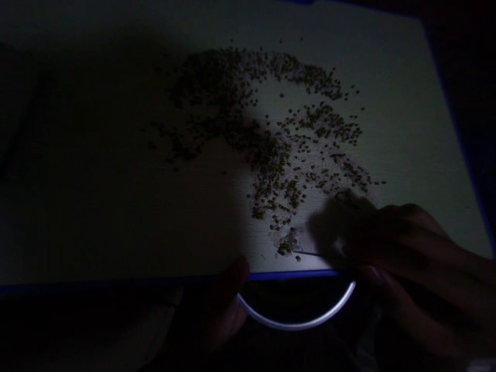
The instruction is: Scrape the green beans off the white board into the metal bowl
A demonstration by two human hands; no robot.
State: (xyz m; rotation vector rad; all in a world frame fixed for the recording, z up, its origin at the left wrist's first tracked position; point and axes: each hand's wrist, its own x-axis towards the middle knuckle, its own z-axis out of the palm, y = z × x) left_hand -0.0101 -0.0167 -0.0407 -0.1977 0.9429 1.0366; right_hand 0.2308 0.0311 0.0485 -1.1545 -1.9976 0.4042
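Small green beans mixed with pale grains [287, 155] lie scattered over a light table top [387, 77] in very dim light. My right hand [411, 253] rests on the table near its front edge, fingers closed and blurred, pressing what looks like a thin flat card [313, 253] against the nearest grains. My left hand [217, 310] is below the table's blue front edge [116, 283], its thumb on the rim of a round bowl [298, 325] held just under that edge. The inside of the bowl is dark.
The left half of the table lies in deep shadow. A blue edge [457, 129] runs down the table's right side, with darkness beyond it. Most of the beans sit in an arc from the upper middle to the lower right.
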